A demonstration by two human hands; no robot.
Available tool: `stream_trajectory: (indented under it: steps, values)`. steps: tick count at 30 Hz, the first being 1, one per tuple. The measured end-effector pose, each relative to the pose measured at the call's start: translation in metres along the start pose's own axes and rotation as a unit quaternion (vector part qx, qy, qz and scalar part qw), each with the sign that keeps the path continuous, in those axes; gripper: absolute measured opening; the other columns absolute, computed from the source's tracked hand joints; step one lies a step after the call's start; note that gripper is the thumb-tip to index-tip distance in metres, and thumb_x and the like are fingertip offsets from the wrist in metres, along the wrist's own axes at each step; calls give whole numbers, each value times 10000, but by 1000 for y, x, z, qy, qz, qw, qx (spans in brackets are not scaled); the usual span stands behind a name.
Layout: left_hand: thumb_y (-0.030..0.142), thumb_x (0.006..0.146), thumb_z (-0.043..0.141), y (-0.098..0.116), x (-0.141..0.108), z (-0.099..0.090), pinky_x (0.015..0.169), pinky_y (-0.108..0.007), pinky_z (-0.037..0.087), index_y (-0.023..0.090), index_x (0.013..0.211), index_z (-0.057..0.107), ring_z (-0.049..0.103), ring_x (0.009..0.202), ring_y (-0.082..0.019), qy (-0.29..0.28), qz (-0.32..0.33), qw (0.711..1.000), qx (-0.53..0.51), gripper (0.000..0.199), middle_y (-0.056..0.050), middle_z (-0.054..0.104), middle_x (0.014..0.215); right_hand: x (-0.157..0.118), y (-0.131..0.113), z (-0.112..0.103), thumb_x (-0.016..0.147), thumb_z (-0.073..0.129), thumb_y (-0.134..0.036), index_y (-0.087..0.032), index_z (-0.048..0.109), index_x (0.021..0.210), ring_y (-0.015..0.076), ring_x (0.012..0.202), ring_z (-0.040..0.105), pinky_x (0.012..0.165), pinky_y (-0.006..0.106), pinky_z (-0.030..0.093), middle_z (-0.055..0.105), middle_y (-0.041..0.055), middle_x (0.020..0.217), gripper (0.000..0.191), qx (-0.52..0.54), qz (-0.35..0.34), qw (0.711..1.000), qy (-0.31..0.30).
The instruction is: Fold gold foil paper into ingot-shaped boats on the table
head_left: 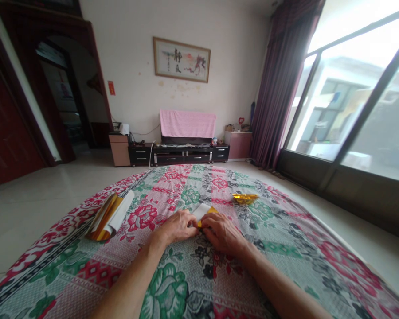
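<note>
A small sheet of gold and white paper (pixel 203 210) is on the patterned cloth in the middle, partly covered by my fingers. My left hand (pixel 180 226) has its fingers closed on the paper's left and near edge. From the other side, my right hand (pixel 222 231) pinches the near part of the same paper, its fingertips close to those of my left hand. A folded gold paper piece (pixel 245 198) with pointed ends sits farther back to the right. Off to the left is a curled stack of gold and white sheets (pixel 109 218).
A flowered cloth (pixel 166 283) covers the round table. Beyond it stand a black cabinet (pixel 182 155) and a screen draped with a pink towel (pixel 188 123). A purple curtain (pixel 274 88) and large windows are at the right, a doorway at the left.
</note>
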State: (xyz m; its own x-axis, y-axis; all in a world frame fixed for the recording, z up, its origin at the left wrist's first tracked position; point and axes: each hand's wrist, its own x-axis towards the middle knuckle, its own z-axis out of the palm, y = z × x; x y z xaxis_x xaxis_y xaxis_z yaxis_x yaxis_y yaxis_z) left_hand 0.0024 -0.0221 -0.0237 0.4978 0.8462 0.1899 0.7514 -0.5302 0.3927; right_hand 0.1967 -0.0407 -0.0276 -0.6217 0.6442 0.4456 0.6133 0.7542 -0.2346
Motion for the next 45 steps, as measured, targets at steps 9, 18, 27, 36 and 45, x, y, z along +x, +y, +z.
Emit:
stream_trajectory:
  steps: [9, 18, 27, 36, 45]
  values:
    - [316, 748, 508, -3, 1, 0, 621, -210, 376, 204, 738, 667, 530, 686, -122, -8, 4, 1000, -14, 195, -8, 584, 757, 3, -2, 10, 861, 450, -190, -173, 553, 762, 137, 767, 510, 722, 260, 353, 571, 28, 775, 144, -14, 44, 998, 31]
    - [321, 764, 475, -4, 4, 4, 596, -216, 361, 175, 669, 642, 517, 657, -117, -9, -16, 1000, 6, 240, -21, 591, 740, 8, -3, 21, 850, 481, -237, -166, 533, 676, 134, 703, 503, 665, 255, 341, 556, 30, 722, 195, -46, 112, 991, 61]
    - [272, 721, 489, -4, 3, 1, 606, -218, 381, 182, 687, 663, 543, 672, -126, -13, -13, 1000, -7, 198, -19, 610, 747, 9, -3, 24, 839, 484, -216, -167, 508, 644, 144, 738, 485, 682, 264, 359, 528, 42, 749, 202, -48, 118, 989, 69]
    - [183, 639, 482, -7, 1, -7, 676, -213, 423, 200, 753, 685, 570, 753, -137, -40, -14, 998, -39, 233, -14, 630, 825, 10, -3, 26, 832, 483, -216, -173, 486, 626, 147, 732, 471, 668, 266, 364, 518, 44, 753, 211, -56, 127, 987, 77]
    - [169, 635, 486, -7, 5, -1, 645, -222, 410, 204, 716, 683, 558, 714, -134, -29, -30, 999, -12, 216, -17, 631, 784, 12, -6, 24, 822, 470, -184, -173, 506, 663, 153, 742, 474, 676, 268, 366, 523, 51, 769, 163, -58, 130, 987, 77]
